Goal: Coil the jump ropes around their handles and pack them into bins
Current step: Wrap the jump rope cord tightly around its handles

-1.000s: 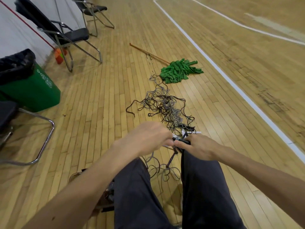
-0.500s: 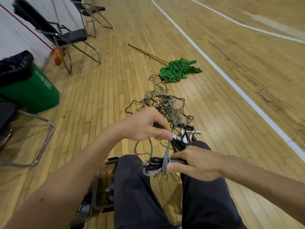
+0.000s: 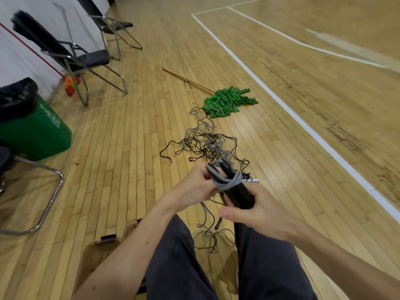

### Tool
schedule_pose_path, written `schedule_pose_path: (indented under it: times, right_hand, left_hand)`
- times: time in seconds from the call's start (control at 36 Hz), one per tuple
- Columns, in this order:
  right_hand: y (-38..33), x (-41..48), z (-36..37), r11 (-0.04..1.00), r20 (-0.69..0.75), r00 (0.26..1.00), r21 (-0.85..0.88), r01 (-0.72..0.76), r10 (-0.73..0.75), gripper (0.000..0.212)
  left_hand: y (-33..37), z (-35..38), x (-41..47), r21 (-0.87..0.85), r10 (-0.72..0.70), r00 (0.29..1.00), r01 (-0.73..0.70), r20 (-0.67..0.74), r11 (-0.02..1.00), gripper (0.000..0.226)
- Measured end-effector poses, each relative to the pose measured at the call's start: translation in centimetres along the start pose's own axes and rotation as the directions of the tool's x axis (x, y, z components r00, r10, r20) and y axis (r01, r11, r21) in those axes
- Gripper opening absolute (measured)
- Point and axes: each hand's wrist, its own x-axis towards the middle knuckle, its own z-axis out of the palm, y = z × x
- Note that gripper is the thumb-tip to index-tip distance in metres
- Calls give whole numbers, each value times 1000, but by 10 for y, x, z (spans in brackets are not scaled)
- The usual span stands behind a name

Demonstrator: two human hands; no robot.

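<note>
My right hand (image 3: 257, 211) grips a pair of black jump-rope handles (image 3: 239, 194), tilted up toward the left. A grey rope (image 3: 229, 182) is looped a few times around their upper part. My left hand (image 3: 194, 187) holds the grey rope at the handles' top end, fingers curled around it. The rest of the grey rope hangs down between my knees to a loose heap (image 3: 208, 237) on the floor. A tangled pile of black and grey ropes (image 3: 207, 144) lies on the wooden floor just beyond my hands.
A clear plastic bin (image 3: 97, 252) stands by my left leg. A green mop (image 3: 227, 101) lies past the rope pile. A green trash bin (image 3: 32, 128) and folding chairs (image 3: 71, 59) line the left wall. I sit with dark trousers (image 3: 266, 267) in view.
Both hands rose and moved forward. The grey rope, loose at first, is now wound around the black handles, and the handles now point up-left.
</note>
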Motion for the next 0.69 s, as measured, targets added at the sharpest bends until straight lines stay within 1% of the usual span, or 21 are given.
schedule_pose_path:
  times: [0.03, 0.06, 0.08, 0.11, 0.14, 0.22, 0.28, 0.36, 0.42, 0.47, 0.53, 0.61, 0.69]
  right_hand:
    - [4, 0, 0, 999, -23, 1000, 28, -15, 16, 40]
    - [7, 0, 0, 997, -47, 998, 63, -34, 37, 36]
    - [9, 1, 0, 993, -75, 995, 98, -58, 66, 32]
    - [11, 2, 0, 988, -108, 989, 128, -84, 98, 29]
    - [13, 3, 0, 982, -140, 982, 158, -103, 126, 27]
    - [19, 6, 0, 962, -198, 962, 238, -137, 186, 18]
    - [26, 7, -2, 952, -237, 945, 257, -166, 228, 19]
    - [36, 9, -6, 945, -280, 920, 256, -204, 274, 21]
    - [43, 12, -10, 935, -322, 892, 264, -237, 318, 17]
    - [52, 15, -17, 906, -384, 836, 320, -278, 392, 15]
    - [61, 16, -23, 882, -404, 800, 352, -313, 445, 13]
    - [72, 12, -22, 877, -378, 799, 309, -368, 468, 12]
    - [81, 12, -18, 870, -376, 787, 281, -406, 489, 10]
  left_hand:
    - [0, 3, 1, -31, -18, 999, 17, -35, 999, 38]
    - [-1, 5, 1, -50, -34, 999, 32, -41, 998, 33]
    - [-5, 6, 1, -84, -20, 999, 17, -28, 996, 29]
    - [-8, 7, 0, -93, 7, 1000, -7, 4, 996, 32]
    - [-10, 8, -1, -91, 17, 999, -14, 32, 996, 34]
    - [-14, 9, -4, -62, 2, 999, 0, 32, 998, 40]
    - [-17, 11, -6, -15, -39, 999, 39, 12, 999, 48]
    - [-24, 15, -13, 27, -80, 997, 80, -3, 996, 44]
    - [-31, 18, -18, 99, -92, 995, 94, -27, 991, 44]
    - [-41, 19, -22, 266, -86, 994, 100, -63, 959, 45]
    - [-49, 20, -28, 435, -75, 994, 101, -77, 895, 47]
    - [-57, 24, -37, 514, -73, 996, 92, -57, 853, 49]
    - [-56, 24, -43, 574, -75, 994, 104, -74, 812, 50]
